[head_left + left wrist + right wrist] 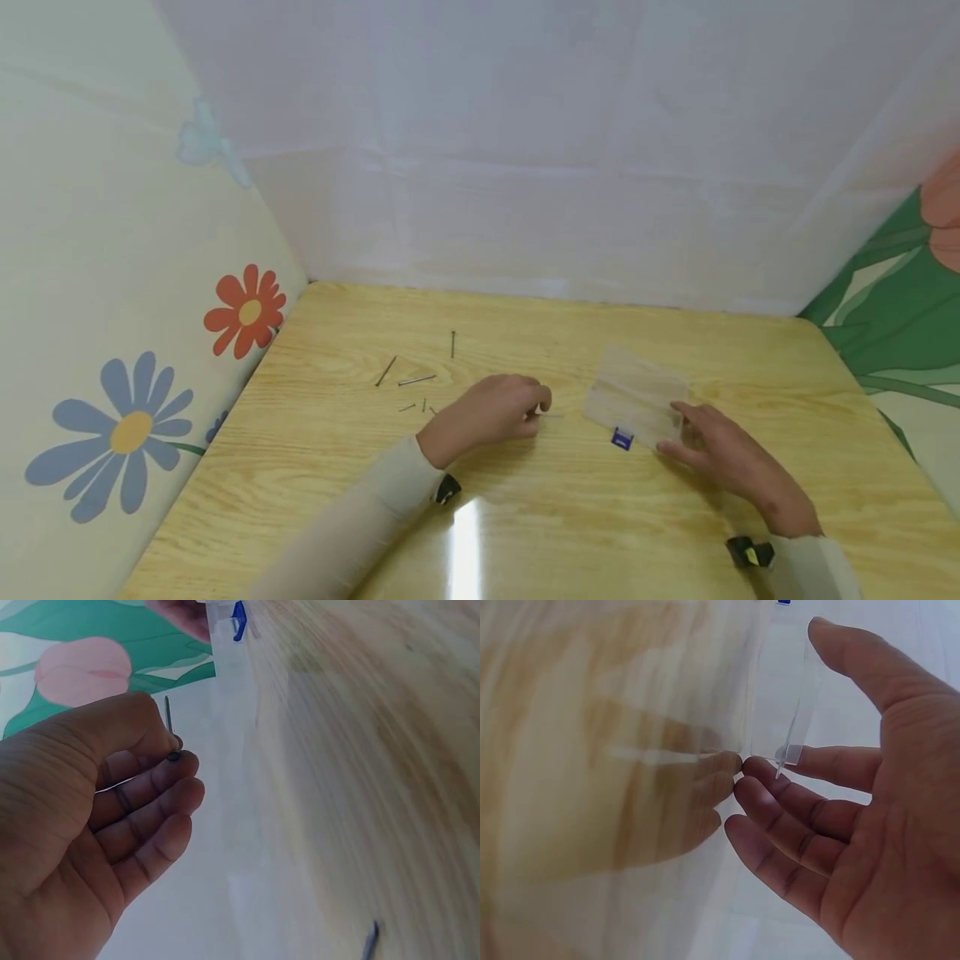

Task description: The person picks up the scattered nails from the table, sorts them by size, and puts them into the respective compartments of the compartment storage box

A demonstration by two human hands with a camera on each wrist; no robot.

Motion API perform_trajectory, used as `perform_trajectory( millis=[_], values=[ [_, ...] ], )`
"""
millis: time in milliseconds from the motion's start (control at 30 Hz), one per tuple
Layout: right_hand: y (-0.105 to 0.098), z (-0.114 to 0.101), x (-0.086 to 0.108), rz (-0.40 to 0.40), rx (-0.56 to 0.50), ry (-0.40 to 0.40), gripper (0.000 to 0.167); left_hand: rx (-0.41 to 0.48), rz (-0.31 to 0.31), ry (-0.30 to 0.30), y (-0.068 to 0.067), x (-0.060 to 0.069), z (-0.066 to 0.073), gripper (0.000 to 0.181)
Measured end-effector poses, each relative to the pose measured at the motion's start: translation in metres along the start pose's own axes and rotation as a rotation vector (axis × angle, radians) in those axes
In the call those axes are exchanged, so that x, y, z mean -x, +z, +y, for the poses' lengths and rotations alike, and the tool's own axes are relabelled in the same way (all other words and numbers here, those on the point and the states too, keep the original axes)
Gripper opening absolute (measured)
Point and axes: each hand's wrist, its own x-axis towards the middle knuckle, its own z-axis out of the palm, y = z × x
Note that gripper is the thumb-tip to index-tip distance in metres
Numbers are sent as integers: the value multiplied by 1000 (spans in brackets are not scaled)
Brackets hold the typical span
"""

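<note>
Between thumb and forefinger, my left hand pinches a thin nail. The nail's round head is at the fingertips, and its shaft points toward a clear plastic box to the right. A blue latch marks the box's near side. My right hand is at the right side of the box, thumb and fingers spread apart. In the right wrist view, the fingers are close against the transparent wall; whether they all touch it, I cannot tell.
Left of my left hand, larger nails and several smaller ones lie scattered on the wooden table. A pale cloth hangs along the back edge. Flower-printed sheets stand at both sides.
</note>
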Motion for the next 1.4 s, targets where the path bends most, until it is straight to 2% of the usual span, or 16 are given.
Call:
perform_trajectory(
  millis=[267, 500, 633, 800, 1067, 1400],
  values=[
    [0, 3, 2, 15, 22, -17, 79, -26, 39, 13, 10, -30, 2, 19],
    [-2, 3, 2, 7, 17, -3, 82, -106, 59, 0, 16, -61, 5, 19],
    [-1, 3, 1, 2, 3, 8, 83, -100, 57, -9, 17, -77, 6, 14],
    [1, 2, -1, 21, -17, -28, 78, -101, 26, -19, 22, -90, 7, 13],
    [1, 1, -3, 24, -6, -28, 77, -137, 23, -39, 33, -107, 9, 7],
    [0, -1, -3, 14, 3, -13, 76, -146, -18, -49, 31, -108, 12, 13]
  ],
)
